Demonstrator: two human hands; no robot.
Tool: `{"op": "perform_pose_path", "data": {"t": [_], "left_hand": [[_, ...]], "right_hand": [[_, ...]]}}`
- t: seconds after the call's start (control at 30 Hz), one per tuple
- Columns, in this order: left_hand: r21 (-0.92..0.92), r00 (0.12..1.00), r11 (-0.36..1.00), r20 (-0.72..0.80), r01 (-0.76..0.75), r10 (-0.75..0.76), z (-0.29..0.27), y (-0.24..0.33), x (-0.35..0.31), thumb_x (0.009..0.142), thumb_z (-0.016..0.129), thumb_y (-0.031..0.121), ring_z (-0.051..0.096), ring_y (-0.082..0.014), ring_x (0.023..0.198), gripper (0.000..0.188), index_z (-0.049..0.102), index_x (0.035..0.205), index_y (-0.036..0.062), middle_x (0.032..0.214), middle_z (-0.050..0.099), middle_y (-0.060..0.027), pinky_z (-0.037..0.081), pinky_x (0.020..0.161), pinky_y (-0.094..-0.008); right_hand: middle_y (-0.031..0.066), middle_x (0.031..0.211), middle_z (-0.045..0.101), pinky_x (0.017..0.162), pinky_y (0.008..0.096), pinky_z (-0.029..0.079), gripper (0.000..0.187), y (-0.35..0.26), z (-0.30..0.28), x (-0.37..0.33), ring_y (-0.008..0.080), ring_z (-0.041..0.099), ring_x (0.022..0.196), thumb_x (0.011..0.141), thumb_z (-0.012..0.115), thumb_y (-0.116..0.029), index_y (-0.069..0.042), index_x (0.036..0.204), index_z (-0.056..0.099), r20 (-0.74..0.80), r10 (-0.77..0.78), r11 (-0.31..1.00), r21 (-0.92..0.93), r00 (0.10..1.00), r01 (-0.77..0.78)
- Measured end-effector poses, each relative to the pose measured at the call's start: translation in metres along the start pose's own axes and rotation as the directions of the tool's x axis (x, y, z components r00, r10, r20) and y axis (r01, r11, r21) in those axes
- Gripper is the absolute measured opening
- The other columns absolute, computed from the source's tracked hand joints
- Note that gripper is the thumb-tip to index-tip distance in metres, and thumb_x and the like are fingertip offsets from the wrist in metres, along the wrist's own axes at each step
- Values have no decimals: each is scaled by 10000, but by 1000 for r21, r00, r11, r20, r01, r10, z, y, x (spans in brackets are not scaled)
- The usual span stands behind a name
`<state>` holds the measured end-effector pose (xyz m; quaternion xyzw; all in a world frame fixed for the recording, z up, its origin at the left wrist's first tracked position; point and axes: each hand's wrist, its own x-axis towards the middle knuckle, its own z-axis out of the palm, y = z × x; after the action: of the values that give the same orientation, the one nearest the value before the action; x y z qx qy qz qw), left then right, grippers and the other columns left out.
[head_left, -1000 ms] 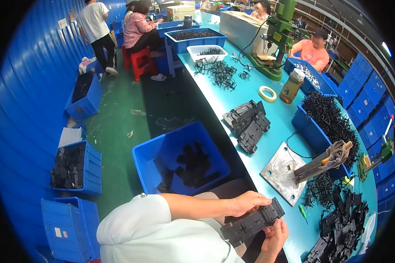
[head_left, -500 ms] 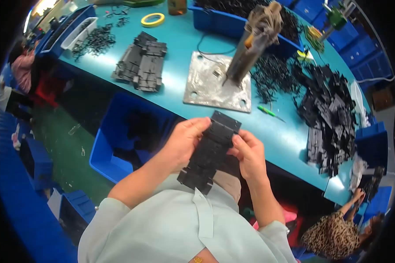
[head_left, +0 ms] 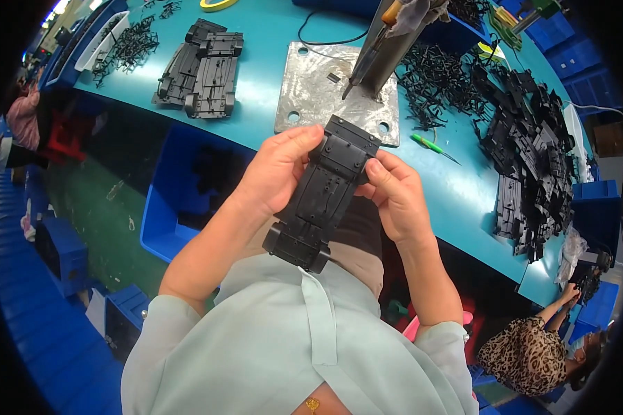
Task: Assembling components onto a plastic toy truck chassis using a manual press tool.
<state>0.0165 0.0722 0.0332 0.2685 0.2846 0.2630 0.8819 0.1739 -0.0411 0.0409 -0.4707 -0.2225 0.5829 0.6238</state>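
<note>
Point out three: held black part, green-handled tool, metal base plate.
Held black part (head_left: 324, 181): head view, middle of its upward face.
Green-handled tool (head_left: 429, 144): head view, on its green handle.
Metal base plate (head_left: 317, 95): head view, bare upper surface.

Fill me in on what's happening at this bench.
The left hand and right hand grip one long black part by its sides, its far end toward the metal plate on the teal table. Similar parts lie on the table to the left; a heap of black pieces lies to the right.
</note>
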Motion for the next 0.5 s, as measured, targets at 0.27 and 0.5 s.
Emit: {"op": "perform_pose_path", "data": {"t": [0.27,0.5], "left_hand": [[112,1000,993,0,-30,30,7,18,16,964,519,281,664,-170,824,311,577,1038,-15,953,656,-112,579,736,-329],[157,1000,988,-11,10,-8,12,26,21,944,554,303,634,-100,777,311,619,1011,6,908,668,-63,529,705,-245]], "right_hand": [[69,988,653,742,294,525,282,-9,-2,21,135,628,837,936,567,-211,25,1087,603,63,1,1000,18,998,-2],[75,957,652,709,281,540,278,-15,1,27,137,632,803,933,577,-225,26,1049,608,55,-47,998,54,997,44]]}}
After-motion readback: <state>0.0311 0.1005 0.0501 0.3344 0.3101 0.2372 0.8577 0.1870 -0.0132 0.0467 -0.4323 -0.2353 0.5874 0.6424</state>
